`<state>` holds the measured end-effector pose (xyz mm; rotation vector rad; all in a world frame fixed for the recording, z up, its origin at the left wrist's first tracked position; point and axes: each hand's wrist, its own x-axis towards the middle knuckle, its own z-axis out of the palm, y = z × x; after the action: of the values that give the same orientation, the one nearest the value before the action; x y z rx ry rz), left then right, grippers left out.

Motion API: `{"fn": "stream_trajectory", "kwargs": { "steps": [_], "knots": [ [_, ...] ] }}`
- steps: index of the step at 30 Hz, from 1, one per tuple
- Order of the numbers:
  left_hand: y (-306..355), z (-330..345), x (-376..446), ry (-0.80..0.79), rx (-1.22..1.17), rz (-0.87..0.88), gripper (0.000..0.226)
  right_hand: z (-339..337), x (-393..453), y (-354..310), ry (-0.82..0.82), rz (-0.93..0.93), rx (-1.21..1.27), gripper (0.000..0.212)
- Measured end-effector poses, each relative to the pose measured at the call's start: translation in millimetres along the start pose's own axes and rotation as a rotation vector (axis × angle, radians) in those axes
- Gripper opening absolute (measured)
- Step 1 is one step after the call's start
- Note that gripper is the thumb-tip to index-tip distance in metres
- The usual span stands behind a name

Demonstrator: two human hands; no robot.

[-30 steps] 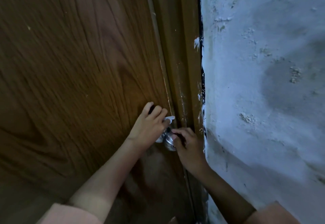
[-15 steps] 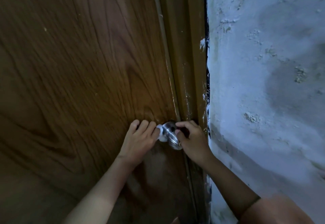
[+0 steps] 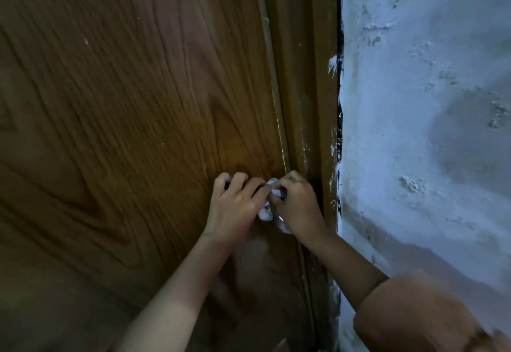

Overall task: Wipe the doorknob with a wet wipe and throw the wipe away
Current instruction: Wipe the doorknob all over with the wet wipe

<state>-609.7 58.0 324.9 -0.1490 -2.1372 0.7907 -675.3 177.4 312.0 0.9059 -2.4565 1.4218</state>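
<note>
A round metal doorknob (image 3: 283,224) sits near the right edge of a brown wooden door (image 3: 132,119); only its lower rim shows below my hands. A crumpled white wet wipe (image 3: 266,211) is pressed between both hands against the knob. My left hand (image 3: 235,208) lies on the door left of the knob, with its fingertips on the wipe. My right hand (image 3: 300,205) covers the knob from the right, fingers curled over it and pinching the top of the wipe.
The brown door frame (image 3: 309,97) runs vertically just right of the knob. A rough, flaking white plaster wall (image 3: 428,130) fills the right side. A pinkish sleeve (image 3: 409,313) covers my right upper arm at bottom right.
My right hand has moved over the top of the knob, hiding most of it. The wipe now shows bunched between both hands, and my left hand has shifted closer to the knob.
</note>
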Motion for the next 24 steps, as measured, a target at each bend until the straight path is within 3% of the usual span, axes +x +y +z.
{"fn": "stream_trajectory", "kwargs": {
  "steps": [5,11,17,24],
  "knots": [
    [-27,-11,-14,-0.061,0.134,0.117,0.033,-5,-1,1,0.118,0.152,0.130,0.016],
    [-44,-17,-27,-0.183,0.283,0.184,0.052,-2,-1,7,0.123,0.326,0.095,0.012],
    [-47,-18,-29,-0.211,0.306,0.192,0.056,1,-5,-9,0.082,0.292,0.136,0.021],
    [-48,-15,-31,-0.217,0.344,0.218,0.062,4,-3,0,0.140,0.421,0.135,0.010]
  ]
}}
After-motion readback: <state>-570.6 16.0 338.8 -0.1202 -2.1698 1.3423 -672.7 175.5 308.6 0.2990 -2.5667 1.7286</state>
